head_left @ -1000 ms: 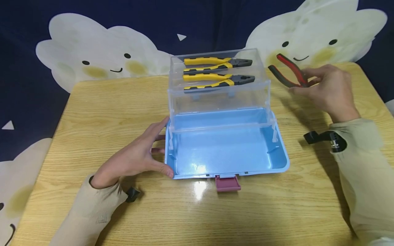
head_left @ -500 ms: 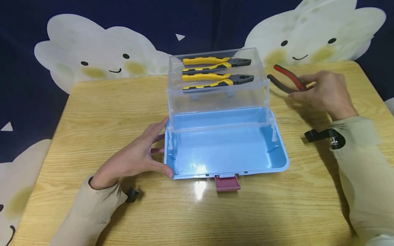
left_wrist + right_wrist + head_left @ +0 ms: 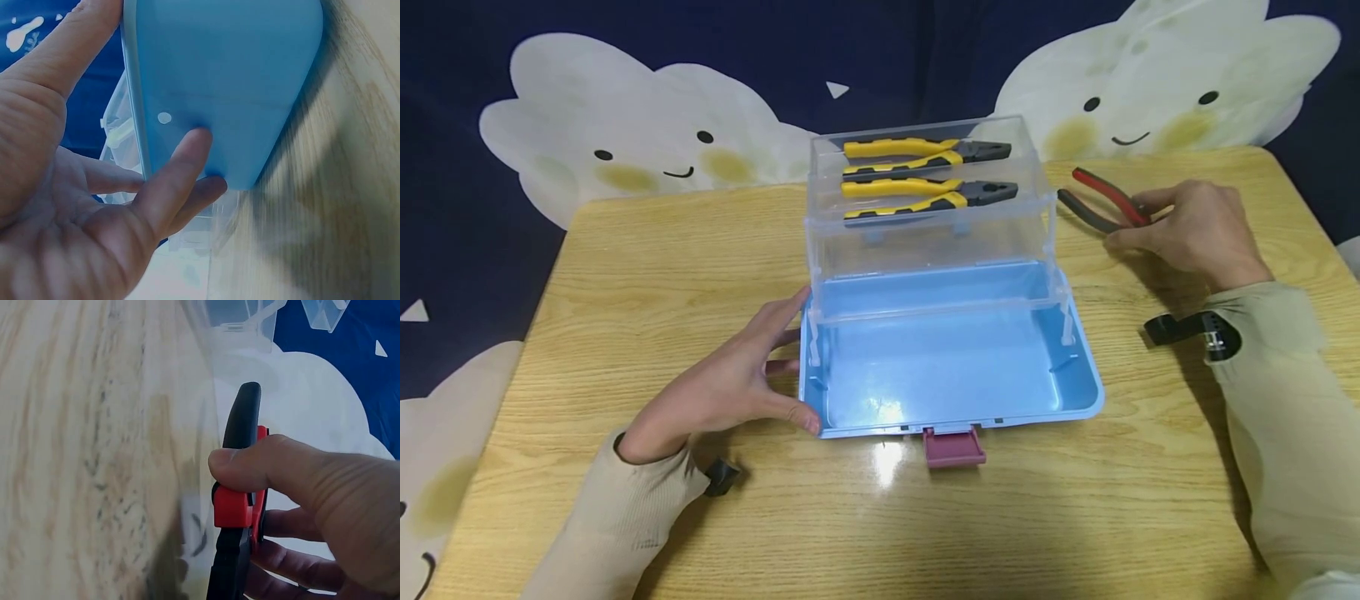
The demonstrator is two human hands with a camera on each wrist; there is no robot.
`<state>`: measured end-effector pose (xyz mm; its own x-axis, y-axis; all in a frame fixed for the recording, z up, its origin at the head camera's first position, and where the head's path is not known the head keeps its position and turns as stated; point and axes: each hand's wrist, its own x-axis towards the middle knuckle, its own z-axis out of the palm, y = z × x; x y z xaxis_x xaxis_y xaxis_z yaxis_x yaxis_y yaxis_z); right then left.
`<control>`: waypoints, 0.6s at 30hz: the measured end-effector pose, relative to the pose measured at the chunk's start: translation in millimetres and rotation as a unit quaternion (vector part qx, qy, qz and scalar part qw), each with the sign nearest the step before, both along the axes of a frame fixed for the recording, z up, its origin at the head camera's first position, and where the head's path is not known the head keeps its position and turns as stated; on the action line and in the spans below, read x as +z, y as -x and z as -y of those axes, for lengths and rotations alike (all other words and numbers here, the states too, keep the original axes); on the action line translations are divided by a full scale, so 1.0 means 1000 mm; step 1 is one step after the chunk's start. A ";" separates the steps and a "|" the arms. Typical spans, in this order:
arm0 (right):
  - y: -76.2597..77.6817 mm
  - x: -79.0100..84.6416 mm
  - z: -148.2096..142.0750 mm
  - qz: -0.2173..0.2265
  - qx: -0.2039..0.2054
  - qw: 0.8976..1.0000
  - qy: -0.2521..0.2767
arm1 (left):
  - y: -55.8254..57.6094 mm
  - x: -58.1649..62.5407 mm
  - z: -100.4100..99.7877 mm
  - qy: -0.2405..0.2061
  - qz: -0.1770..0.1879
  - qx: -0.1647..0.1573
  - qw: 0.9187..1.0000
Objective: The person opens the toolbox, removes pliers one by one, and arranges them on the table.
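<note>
Past the far edge of the yellow-brown wooden worktop [image 3: 1000, 533] is a dark blue backdrop [image 3: 887, 42], with a smiling white cloud [image 3: 640, 104] by the far left corner, another cloud [image 3: 1157, 67] by the far right, and a small white triangle [image 3: 837, 89] between.

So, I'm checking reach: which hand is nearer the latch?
Left. The left hand touches the box's left end, a little left of the latch; the right hand, holding red pliers, is farther off, beyond the box's right side.
</note>
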<state>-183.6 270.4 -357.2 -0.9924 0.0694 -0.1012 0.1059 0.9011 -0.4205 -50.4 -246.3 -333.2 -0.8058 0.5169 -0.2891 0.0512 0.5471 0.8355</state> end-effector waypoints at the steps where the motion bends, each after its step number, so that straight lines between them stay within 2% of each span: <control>1: 0.000 0.000 0.000 -0.001 0.004 1.000 -0.001 | 0.000 0.000 0.000 0.000 0.000 0.000 1.000; 5: 0.001 -0.003 -0.002 0.000 0.013 1.000 -0.005 | -0.001 0.000 0.001 0.003 -0.006 -0.002 1.000; 13: 0.001 -0.007 -0.004 0.028 -0.004 1.000 0.004 | -0.001 0.000 0.000 0.011 -0.022 -0.005 1.000; 18: 0.001 -0.007 -0.005 0.036 0.003 0.999 0.004 | 0.000 0.000 0.000 0.015 -0.025 -0.006 1.000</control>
